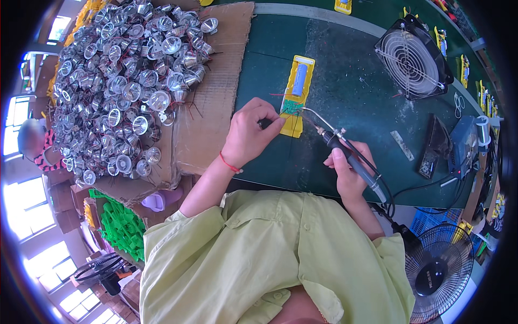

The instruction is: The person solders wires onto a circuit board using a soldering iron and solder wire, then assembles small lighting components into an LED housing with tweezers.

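In front of me lies a yellow plastic housing (291,128) with a blue cylindrical battery cell (300,80) in its far part. A small green circuit board (292,107) sits in its middle, with thin red and dark wires around it. My left hand (250,129) is closed in a pinch at the board's left side, on what looks like a thin wire. My right hand (352,175) grips a soldering iron (345,153) with a thin metal feed tube along it. The iron's tip and the tube's end are at the board's right edge.
Left, many silver reflector cups (132,89) with wires are heaped on cardboard (213,102). Right stand a framed fan (413,62), a dark tray (435,143), a metal strip (402,145) and a blue soldering station (465,141) with solder spool (483,132). More yellow housings (465,70) line the far side.
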{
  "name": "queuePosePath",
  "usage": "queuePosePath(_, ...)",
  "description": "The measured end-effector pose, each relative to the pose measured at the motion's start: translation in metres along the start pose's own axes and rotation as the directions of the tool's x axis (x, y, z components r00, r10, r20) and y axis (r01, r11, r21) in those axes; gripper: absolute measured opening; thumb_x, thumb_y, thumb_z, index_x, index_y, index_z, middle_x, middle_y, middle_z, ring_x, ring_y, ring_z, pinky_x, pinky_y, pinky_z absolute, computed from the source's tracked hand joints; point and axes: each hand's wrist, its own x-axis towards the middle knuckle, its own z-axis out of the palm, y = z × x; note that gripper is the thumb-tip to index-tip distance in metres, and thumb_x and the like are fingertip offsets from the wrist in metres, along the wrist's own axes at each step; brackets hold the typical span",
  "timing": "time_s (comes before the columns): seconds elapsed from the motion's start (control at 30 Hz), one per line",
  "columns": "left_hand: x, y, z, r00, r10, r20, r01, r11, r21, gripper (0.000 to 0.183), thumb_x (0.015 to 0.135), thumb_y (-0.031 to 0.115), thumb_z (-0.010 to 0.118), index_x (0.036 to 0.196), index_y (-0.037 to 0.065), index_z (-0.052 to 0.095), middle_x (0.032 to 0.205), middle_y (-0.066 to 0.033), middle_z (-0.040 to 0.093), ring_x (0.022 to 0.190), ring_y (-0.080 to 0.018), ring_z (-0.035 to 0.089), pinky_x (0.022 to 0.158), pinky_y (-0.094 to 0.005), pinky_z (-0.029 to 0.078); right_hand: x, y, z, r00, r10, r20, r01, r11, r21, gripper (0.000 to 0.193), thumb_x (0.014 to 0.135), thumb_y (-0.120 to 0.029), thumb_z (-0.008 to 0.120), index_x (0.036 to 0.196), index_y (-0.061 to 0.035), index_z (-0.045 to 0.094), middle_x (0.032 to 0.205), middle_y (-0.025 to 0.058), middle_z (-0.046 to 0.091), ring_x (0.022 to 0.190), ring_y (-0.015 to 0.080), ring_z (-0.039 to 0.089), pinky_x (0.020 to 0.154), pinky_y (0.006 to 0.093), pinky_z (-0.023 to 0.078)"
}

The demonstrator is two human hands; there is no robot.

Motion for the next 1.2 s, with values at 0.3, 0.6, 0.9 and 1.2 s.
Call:
queuePosePath(0.3,0.004,-0.004,0.009,0.999,-0.031,-0.033,0.032,0.999,0.039,0.011,0.074,0.008,0.066,0.073,-0.002,0.061,0.076,-0.0075,0.056,0.07,-0.015,0.056,0.064,-0.026,0.044,-0.001,0.001,0.004,0.999,0.036,0.018,-0.035,0.999,-0.037,0.02,0.078,-0.004,0.064,0.09,0.0054,0.052,0.071,0.0115,0.061,0.055,0.0123,0.06,0.051,0.0218,0.049)
queuePosePath(0.6,0.009,-0.008,0.01,0.998,-0.057,-0.03,0.058,0.998,0.024,0.012,0.073,0.008,0.066,0.072,-0.002,0.06,0.074,-0.0072,0.056,0.068,-0.0146,0.055,0.063,-0.0257,0.044,0.002,-0.003,0.002,0.997,0.046,-0.063,-0.042,0.997,0.064,0.019,0.081,-0.004,0.061,0.094,0.0053,0.05,0.071,0.0112,0.06,0.057,0.0123,0.059,0.052,0.0222,0.05)
queuePosePath(0.9,0.007,-0.008,0.009,0.998,-0.003,-0.069,0.007,0.998,0.057,0.011,0.071,0.007,0.065,0.069,-0.001,0.059,0.072,-0.0092,0.056,0.069,-0.019,0.056,0.063,-0.0284,0.045,-0.002,0.0,-0.011,0.995,-0.011,-0.1,0.016,0.998,0.057,0.014,0.083,-0.004,0.055,0.092,0.0041,0.048,0.062,0.0106,0.056,0.05,0.0135,0.053,0.047,0.023,0.043)
queuePosePath(1.2,0.053,0.029,-0.032,0.938,0.345,0.031,-0.325,0.846,0.423,0.019,0.071,0.009,0.067,0.09,0.007,0.06,0.094,-0.0083,0.058,0.086,-0.0197,0.058,0.071,-0.0308,0.046,-0.006,-0.004,-0.042,0.974,0.061,-0.218,-0.055,0.998,0.031,0.017,0.081,-0.006,0.059,0.091,0.0028,0.049,0.066,0.0081,0.057,0.053,0.0109,0.057,0.049,0.0209,0.045)
